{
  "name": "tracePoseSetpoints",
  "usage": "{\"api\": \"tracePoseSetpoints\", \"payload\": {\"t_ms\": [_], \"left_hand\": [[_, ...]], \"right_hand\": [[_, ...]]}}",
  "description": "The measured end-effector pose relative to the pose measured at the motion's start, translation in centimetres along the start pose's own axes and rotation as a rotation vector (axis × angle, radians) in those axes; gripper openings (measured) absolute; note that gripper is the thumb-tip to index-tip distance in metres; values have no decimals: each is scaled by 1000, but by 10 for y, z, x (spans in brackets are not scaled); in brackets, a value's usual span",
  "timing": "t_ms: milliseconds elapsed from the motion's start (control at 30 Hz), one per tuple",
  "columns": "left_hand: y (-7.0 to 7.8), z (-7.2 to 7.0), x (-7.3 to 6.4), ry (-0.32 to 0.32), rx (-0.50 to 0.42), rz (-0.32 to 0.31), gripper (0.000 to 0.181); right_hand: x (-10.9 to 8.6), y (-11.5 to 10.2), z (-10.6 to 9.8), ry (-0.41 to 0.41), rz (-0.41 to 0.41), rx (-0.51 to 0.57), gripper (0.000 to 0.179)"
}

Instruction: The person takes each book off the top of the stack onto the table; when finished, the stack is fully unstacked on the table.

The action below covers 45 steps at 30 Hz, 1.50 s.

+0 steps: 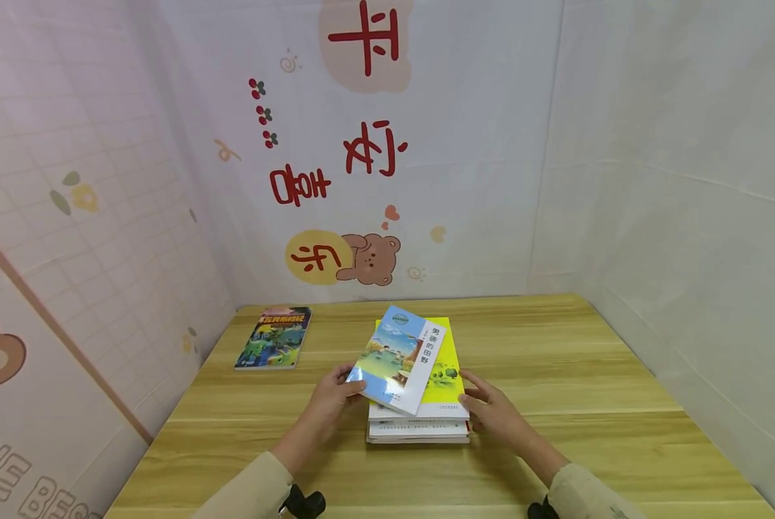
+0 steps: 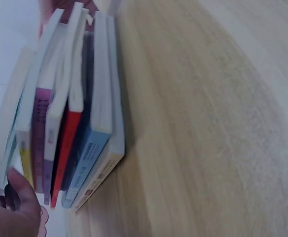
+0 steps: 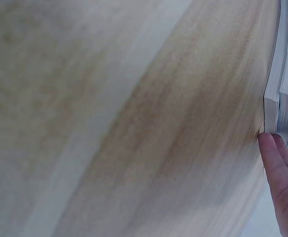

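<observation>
A blue-and-white book [image 1: 393,360] with a picture of children by water lies tilted over the top of a book stack. My left hand [image 1: 337,395] pinches its lower left corner, thumb on the cover. Under it shows a yellow book [image 1: 445,378], the top of the stack. In the left wrist view the stacked books [image 2: 102,74] show several spines, among them a red and a blue one, and the left hand [image 2: 16,205] grips the uppermost book. My right hand [image 1: 494,412] rests against the stack's right side; in the right wrist view its fingers [image 3: 277,163] touch the page edges.
A colourful comic-style book [image 1: 274,337] lies apart at the table's back left. The wooden table [image 1: 575,382] is bounded by a printed cloth backdrop [image 1: 465,180] behind and cloth walls at both sides.
</observation>
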<state>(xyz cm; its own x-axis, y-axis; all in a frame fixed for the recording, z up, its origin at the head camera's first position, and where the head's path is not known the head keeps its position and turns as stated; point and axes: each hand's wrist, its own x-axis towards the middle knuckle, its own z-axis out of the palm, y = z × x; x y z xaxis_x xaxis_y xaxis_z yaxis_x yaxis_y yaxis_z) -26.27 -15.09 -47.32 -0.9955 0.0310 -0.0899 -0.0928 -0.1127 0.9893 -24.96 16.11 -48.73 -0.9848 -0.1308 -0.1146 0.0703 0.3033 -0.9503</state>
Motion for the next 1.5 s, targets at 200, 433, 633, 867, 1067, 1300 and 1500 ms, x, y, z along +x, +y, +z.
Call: {"api": "tracePoseSetpoints", "payload": {"t_ms": [200,433,633,867,1067,1300,1500], "left_hand": [[6,-9,-3,10,-98,17,46],[6,-18,-1,43,-129,14,47],[10,-29,4,87,-210,5,50],[27,-44,20,163,-319,34,54],[41,-58,37,213,-338,46,66],[42,-66,58,282,-335,48,63],[28,-72,73,311,-331,18,67]], "right_hand": [[-1,-3,0,-5,-5,1,54],[1,-1,1,2,-3,7,54],[1,1,0,-7,5,23,54],[1,0,0,-4,4,14,54],[1,0,0,2,10,11,54],[1,-1,0,1,11,20,54],[-1,0,0,-8,14,33,55]]}}
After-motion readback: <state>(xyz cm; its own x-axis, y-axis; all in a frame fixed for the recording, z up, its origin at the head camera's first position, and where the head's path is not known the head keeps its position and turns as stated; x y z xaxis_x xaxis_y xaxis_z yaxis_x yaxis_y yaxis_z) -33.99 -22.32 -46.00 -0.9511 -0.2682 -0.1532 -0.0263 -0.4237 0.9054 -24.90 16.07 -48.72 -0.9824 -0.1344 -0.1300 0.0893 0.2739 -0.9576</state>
